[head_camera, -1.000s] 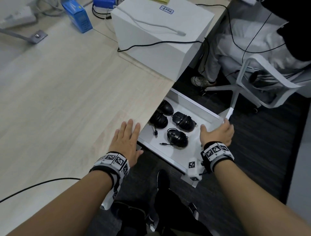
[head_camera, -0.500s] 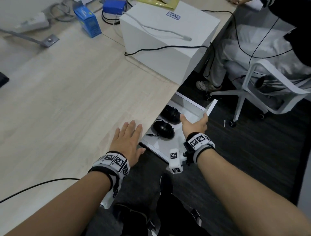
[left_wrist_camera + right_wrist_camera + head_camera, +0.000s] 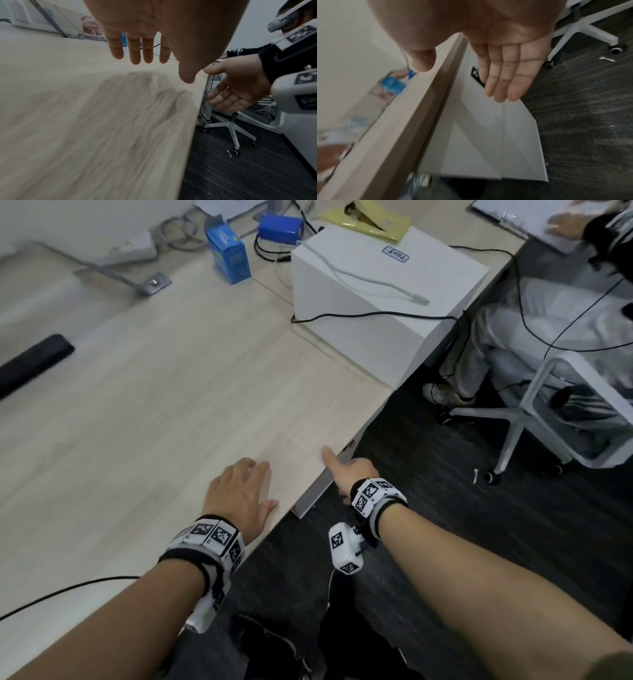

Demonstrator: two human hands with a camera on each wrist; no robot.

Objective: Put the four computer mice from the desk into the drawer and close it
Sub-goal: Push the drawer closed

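Note:
The white drawer (image 3: 317,487) sits pushed in under the desk edge, its grey front (image 3: 481,135) almost flush with the wooden desk (image 3: 171,405). No mouse shows in any view. My right hand (image 3: 346,470) is at the drawer front with straight fingers (image 3: 505,81) laid against the panel and the thumb up over the desk edge. My left hand (image 3: 239,491) hovers flat just above the desktop near the edge, fingers (image 3: 139,51) spread and straight, casting a shadow below.
A white box (image 3: 376,296) with cables across it stands at the back right of the desk, blue boxes (image 3: 227,254) behind it. A dark flat object (image 3: 30,364) lies at far left. Another person sits on a white wheeled chair (image 3: 534,412) to the right.
The drawer has slid from wide open, mice showing, to nearly closed under the desk. My right hand moved left with its front. My left hand stayed by the desk edge.

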